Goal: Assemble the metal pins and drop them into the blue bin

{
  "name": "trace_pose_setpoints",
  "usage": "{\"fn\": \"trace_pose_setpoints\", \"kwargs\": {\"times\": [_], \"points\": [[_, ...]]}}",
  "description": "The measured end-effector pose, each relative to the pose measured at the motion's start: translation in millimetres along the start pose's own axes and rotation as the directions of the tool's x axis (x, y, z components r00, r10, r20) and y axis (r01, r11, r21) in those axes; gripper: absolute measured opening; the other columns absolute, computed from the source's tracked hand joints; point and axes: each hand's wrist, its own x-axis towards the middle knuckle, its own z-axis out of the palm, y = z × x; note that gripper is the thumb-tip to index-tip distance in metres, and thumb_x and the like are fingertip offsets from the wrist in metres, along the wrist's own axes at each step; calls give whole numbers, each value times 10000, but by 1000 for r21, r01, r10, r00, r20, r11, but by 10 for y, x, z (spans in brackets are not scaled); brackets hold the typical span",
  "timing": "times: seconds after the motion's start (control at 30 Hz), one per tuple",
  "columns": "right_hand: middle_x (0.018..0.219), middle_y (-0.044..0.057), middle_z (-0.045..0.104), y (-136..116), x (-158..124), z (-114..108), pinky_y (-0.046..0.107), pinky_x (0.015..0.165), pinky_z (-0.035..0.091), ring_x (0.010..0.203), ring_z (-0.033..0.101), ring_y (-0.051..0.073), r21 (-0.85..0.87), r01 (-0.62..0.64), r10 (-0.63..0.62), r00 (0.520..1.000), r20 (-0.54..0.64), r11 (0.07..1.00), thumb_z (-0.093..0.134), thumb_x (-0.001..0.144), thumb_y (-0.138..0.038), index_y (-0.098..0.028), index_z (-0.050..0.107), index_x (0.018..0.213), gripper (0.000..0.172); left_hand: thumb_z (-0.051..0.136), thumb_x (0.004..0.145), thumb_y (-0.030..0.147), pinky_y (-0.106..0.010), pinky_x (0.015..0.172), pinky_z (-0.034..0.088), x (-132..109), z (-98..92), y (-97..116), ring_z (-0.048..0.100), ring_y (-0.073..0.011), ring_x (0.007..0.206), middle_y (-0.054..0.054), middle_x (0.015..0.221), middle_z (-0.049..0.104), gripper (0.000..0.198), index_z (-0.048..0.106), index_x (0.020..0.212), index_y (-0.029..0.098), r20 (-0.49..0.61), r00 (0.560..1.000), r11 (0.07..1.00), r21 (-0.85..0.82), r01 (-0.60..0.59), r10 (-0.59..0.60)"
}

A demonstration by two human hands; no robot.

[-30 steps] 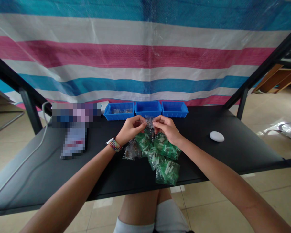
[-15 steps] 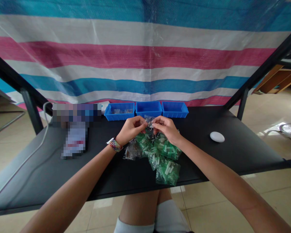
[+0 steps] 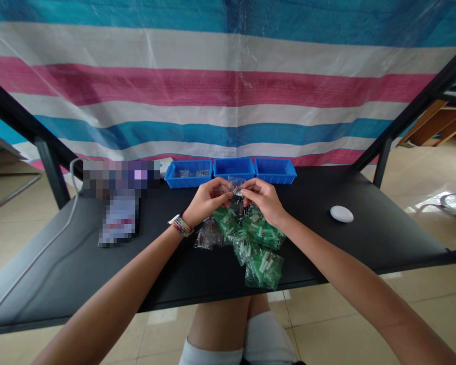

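Between them, my left hand (image 3: 212, 199) and my right hand (image 3: 264, 198) pinch a small clear plastic bag (image 3: 235, 182) by its two sides. Small metallic-looking pieces show inside it, too tiny to name. Below my hands lies a pile of green plastic bags (image 3: 264, 268) holding white, stick-like pieces. Several clear bags (image 3: 209, 234) with brownish pieces lie at the pile's left edge, under my left wrist. The part of the pile directly beneath my fingers is partly hidden.
Three blue bins stand in a row behind my hands: the left bin (image 3: 189, 182) has small clear bags in it, beside the middle bin (image 3: 233, 167) and right bin (image 3: 275, 171). A white oval object (image 3: 341, 214) lies rightward on the black table (image 3: 307, 253). A cable (image 3: 49, 241) runs along the left.
The held bag now stands slightly higher between my fingertips, with more of its upper part showing. My right hand has shifted slightly. The pile looks unchanged.
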Motion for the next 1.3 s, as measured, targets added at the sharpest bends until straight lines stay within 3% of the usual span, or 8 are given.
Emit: {"fn": "trace_pose_setpoints", "kwargs": {"times": [0.27,0.47,0.7,0.8,0.9,1.03,1.3], "points": [[732,-23,677,-2,1,-10,276,586,508,582,618,128,-12,17,-17,999,-42,1000,859,769,-450,-213,710,870,298,763,925,416,-249,571,570,-2,16,29,690,-146,588,-2,730,690,279,644,978,169,-7,1000,1000,-30,-5,4],[682,-36,668,-13,3,-7,254,565,499,550,620,118,-11,20,-20,1000,-24,1000,854,773,-417,-207,704,847,269,802,887,372,-262,567,582,6,33,40,688,-154,571,33,716,663,390,592,1152,178,-23,1000,997,-82,-13,11],[601,-62,644,-22,-31,-16,233,445,481,430,603,121,15,-15,15,1000,9,1000,819,826,-475,-220,666,926,314,757,941,383,-222,565,517,-10,20,65,639,-115,537,53,658,624,330,616,1155,176,1,1000,997,-68,-22,22],[807,-3,761,-39,-55,-13,279,518,592,539,716,161,55,-44,42,999,23,998,839,815,-516,-230,643,973,380,711,971,461,-244,577,545,-5,22,44,669,-135,556,31,694,665,346,611,1158,188,8,1000,992,-120,28,-27],[941,21,770,-68,-73,-11,339,594,656,649,769,193,102,-16,13,999,36,995,836,815,-508,-234,652,991,375,710,962,512,-274,599,586,9,20,19,709,-151,588,4,792,707,389,596,1150,192,-11,998,982,-180,59,-62],[908,12,713,-104,-90,1,364,581,660,673,750,200,96,14,-19,999,43,995,795,846,-533,-235,670,972,347,782,913,465,-275,622,603,12,14,11,731,-151,625,-1,868,707,421,583,1163,192,-6,998,980,-192,57,-60],[764,0,685,-71,-122,47,368,648,621,650,708,198,-105,142,-143,990,-3,984,812,850,-468,-246,654,930,284,849,861,339,-257,599,589,9,19,19,718,-146,617,31,807,665,453,575,1187,183,16,999,974,-224,37,-34]]}}
